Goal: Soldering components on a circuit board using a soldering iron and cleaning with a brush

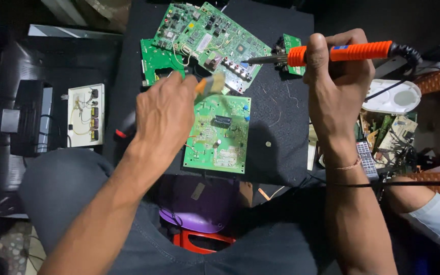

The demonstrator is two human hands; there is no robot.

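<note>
My right hand (338, 76) grips an orange-handled soldering iron (352, 51), held level with its metal tip pointing left over a large green circuit board (210, 35). My left hand (165, 112) holds a small brush (211, 84) with an orange handle and pale bristles, blurred, just above a smaller green circuit board (219, 135). That board lies flat on a black mat (276, 122) in front of me. The iron's black cord runs off to the right.
A white box with exposed wiring (85, 116) and a black device (26, 119) sit at left. A small green board (292, 43) lies near the iron. At right are a white oval object (395, 97), a remote (366, 159), loose parts, and another person's sleeve (436, 219).
</note>
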